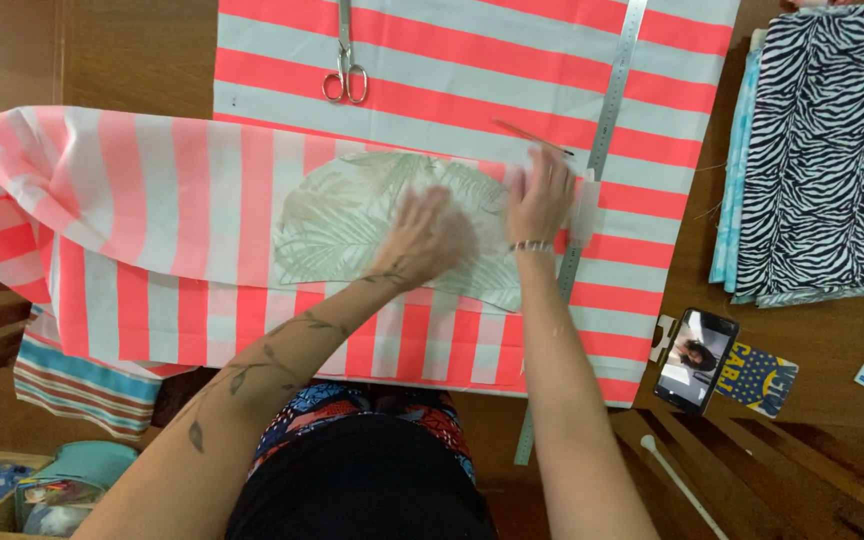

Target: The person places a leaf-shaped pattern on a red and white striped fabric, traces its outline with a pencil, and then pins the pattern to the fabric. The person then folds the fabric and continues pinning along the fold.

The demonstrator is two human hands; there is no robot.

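Where the coral and pale striped fabric point(152, 220) drapes off the left of the wooden table point(132, 50), a second striped cloth point(72, 385) hangs beneath it near a teal container point(82, 465). Further right, a leaf-print pattern piece point(342, 225) lies flat on the stripes, and the left hand point(427, 240) presses on it with fingers spread flat, grasping nothing. Scissors point(345, 60) rest above on the fabric. Just beside, the right hand point(542, 195) lies flat at the piece's right edge, fingers blurred; a pencil point(532, 137) shows above them, though whether they pinch it cannot be told. A metal ruler point(612, 90) runs alongside. Beyond lie a phone point(695, 360) and zebra-print fabric point(822, 150).
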